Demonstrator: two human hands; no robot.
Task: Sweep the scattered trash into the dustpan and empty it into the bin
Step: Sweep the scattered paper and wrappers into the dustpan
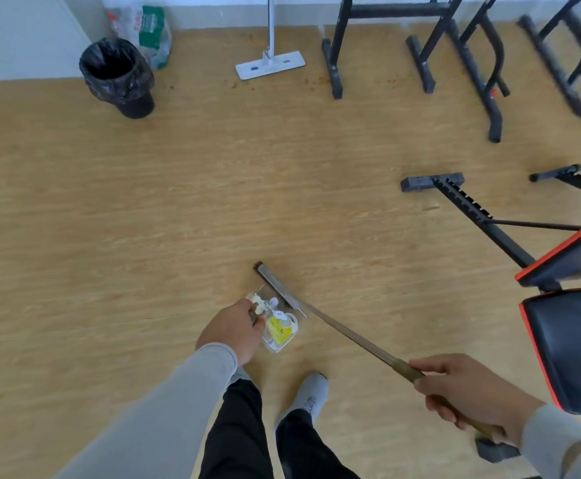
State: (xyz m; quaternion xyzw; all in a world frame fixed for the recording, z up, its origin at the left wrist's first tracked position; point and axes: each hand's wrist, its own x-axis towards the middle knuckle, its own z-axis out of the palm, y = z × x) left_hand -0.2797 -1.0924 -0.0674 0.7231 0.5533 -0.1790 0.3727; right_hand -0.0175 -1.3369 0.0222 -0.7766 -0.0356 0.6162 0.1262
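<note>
A clear dustpan [294, 331] rests on the wooden floor just ahead of my feet, holding white crumpled paper and a yellow wrapper [278, 327]. My left hand [232, 328] is shut on the dustpan's handle at its left side. My right hand [468, 392] grips the brown handle of a broom; its dark head [275, 284] lies on the floor against the dustpan's far edge. A black bin [118, 77] lined with a black bag stands open at the far left, by the wall.
A white flat mop [270, 63] leans at the back wall. Plastic bags with bottles [150, 32] sit behind the bin. Black metal bench frames [454, 63] fill the back right, and a black-and-red padded bench [572, 340] stands close on my right.
</note>
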